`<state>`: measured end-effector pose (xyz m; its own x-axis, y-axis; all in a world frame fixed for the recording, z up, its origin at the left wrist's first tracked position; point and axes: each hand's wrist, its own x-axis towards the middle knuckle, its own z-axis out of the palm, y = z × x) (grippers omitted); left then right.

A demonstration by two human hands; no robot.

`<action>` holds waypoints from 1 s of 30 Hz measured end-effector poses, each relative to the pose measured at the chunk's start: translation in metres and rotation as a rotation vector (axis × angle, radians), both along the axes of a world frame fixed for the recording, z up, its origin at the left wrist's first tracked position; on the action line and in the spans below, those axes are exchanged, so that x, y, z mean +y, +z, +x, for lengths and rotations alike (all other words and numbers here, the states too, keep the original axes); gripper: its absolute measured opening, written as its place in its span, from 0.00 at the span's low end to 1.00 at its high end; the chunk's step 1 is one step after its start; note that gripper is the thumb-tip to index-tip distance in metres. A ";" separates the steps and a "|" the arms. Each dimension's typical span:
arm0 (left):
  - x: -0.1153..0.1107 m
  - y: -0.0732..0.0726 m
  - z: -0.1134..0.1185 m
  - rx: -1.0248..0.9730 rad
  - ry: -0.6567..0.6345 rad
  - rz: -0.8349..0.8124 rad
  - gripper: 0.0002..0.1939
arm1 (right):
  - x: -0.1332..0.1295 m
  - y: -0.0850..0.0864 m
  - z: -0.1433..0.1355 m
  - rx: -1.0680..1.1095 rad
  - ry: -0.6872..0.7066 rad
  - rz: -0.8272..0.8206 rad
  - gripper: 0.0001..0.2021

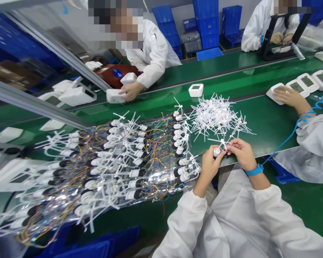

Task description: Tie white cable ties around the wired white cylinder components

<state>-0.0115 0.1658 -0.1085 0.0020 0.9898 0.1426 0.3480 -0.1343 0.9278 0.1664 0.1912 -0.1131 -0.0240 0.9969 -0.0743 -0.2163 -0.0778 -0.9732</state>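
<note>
In the head view, the left hand [210,162] grips a white cylindrical part [216,152] at the near edge of the green tabletop [261,122], while the right hand [240,152] pinches a white tube piece [223,144] just beside it. Beyond the hands lies a pile of similar pieces [212,115]; to the left, rows of wired white-and-black parts [136,173] lie on clear plastic [161,172]. Across the line, a blue oval emblem [117,73] and a pale mark on stacked blue bins [206,18] are too small to read.

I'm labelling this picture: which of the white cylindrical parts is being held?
The white cylinder in the wearer's left hand, in front of the white tube pile; the others lie in rows on clear plastic.
</note>
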 end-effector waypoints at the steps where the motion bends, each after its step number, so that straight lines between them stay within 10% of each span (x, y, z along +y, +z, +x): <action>1: 0.000 0.000 0.000 0.001 0.001 0.000 0.12 | 0.000 -0.001 0.000 0.008 0.002 -0.004 0.20; 30: -0.002 -0.008 -0.002 0.088 -0.034 0.052 0.07 | 0.001 -0.001 0.008 -0.002 0.126 -0.013 0.20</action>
